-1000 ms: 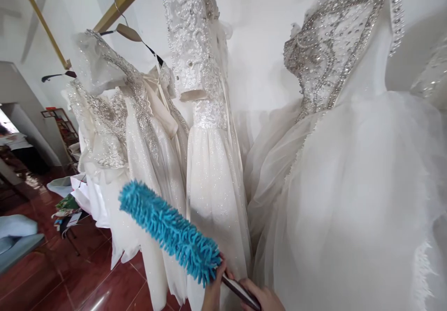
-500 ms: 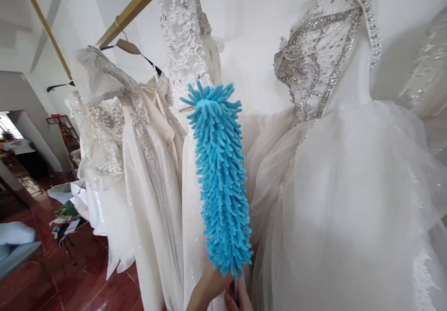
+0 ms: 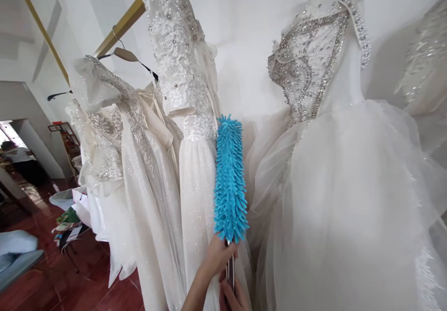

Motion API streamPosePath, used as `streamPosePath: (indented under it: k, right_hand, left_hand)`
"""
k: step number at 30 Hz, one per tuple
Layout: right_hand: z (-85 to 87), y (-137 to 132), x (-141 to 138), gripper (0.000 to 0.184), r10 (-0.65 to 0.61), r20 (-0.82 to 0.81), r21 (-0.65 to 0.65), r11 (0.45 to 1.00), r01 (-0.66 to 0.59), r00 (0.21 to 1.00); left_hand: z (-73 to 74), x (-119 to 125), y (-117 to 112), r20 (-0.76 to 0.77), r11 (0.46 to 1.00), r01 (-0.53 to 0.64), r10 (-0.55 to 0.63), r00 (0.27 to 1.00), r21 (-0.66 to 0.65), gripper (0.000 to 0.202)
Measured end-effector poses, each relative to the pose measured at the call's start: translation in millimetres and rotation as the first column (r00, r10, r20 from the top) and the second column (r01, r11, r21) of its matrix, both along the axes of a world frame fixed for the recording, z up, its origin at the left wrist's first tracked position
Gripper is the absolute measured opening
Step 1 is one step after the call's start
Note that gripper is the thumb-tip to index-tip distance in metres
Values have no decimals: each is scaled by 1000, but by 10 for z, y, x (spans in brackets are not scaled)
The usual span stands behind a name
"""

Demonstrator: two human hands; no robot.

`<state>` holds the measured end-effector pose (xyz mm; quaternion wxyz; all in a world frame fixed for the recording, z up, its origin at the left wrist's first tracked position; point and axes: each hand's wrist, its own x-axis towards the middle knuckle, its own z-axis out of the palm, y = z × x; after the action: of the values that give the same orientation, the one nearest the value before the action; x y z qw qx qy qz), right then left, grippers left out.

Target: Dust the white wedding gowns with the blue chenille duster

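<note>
Both grips are clamped on a duster: the left hand (image 3: 219, 256) is wrapped around the top of its handle, just under the fluffy head, and the right hand (image 3: 237, 297) is wrapped around the handle (image 3: 229, 271) below it, with a short stretch of the shaft showing between. The fingers' far sides are hidden, and the right hand is partly cut off by the lower edge of the view.

The duster's blue head (image 3: 230, 180), covered in soft noodle-like strands, lies directly above the grip. Its long axis runs nearly upright, in line with the handle, tip upward. The left hand is the nearer one to it.

The head stands in front of the gap between two white garments. To its left, its edge overlaps a narrow beaded dress (image 3: 197, 185); whether they touch cannot be told. To its right, apart from it in the view, hangs a full-skirted gown (image 3: 349, 185) with a jewelled bodice.

Farther left, more sparkling dresses (image 3: 146, 176) hang close together below a slanting wooden rail (image 3: 122, 24). Behind everything is a white wall (image 3: 240, 36); red tiles cover the floor (image 3: 87, 278), lower left.
</note>
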<state>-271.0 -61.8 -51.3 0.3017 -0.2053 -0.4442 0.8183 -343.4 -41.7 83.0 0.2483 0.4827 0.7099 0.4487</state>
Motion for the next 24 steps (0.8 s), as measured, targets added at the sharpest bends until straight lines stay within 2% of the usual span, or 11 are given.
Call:
streamPosePath:
  k: [3, 5, 7, 12, 15, 18, 24]
  right_hand:
    - [186, 22, -39, 48, 47, -42, -121, 991, -52, 998]
    - [250, 30, -57, 51, 73, -73, -190, 978, -86, 995]
    - [263, 45, -59, 53, 91, -100, -241, 964, -113, 991]
    - [172, 122, 3, 52, 73, -85, -303, 948, -96, 994]
    - [171, 161, 78, 51, 48, -73, -282, 957, -67, 996]
    - [288, 190, 168, 44, 15, -83, -208, 978, -33, 996]
    - [627, 294, 277, 37, 37, -62, -18, 999, -39, 997]
  left_hand:
    - [110, -75, 77, 112, 995, 94, -98, 989, 35, 24]
    - [98, -116, 131, 137, 993, 115, -115, 984, 11, 27]
    - [5, -139, 194, 155, 994, 100, -94, 983, -33, 30]
    - [-373, -73, 390, 200, 992, 51, -28, 979, -114, 27]
    - [-466, 21, 494, 205, 993, 38, -14, 979, -116, 21]
    - [-360, 90, 526, 190, 996, 30, -14, 982, -82, 21]
    - [211, 138, 324, 124, 998, -33, 27, 992, 50, 21]
